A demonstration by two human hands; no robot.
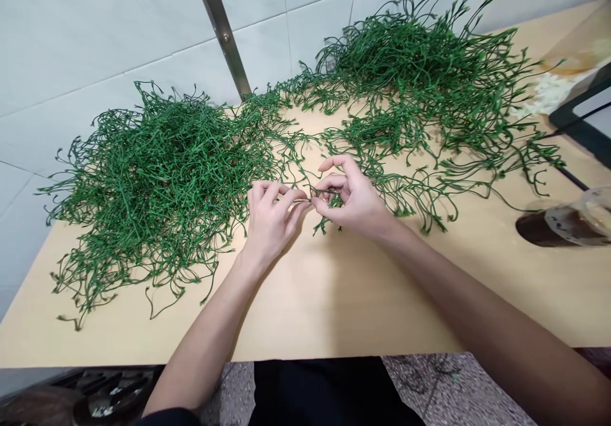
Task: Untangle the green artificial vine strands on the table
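Observation:
My left hand [273,216] and my right hand [351,200] meet fingertip to fingertip over the middle of the table. Both pinch a thin green plastic plant stem [335,200], whose small leafy ends poke out by my right fingers. Most of that stem is hidden behind the fingers. A big tangled heap of green stems [172,158] lies beside my left hand. Behind and to the right of my right hand spreads another pile of the same stems [405,56], looser toward the front.
A light wooden table [296,311] stands against a white tiled wall [157,12] with a metal strip [222,28]. At right are a clear cup of dark drink [558,225], a dark-framed device [587,114] and small white pieces [548,92].

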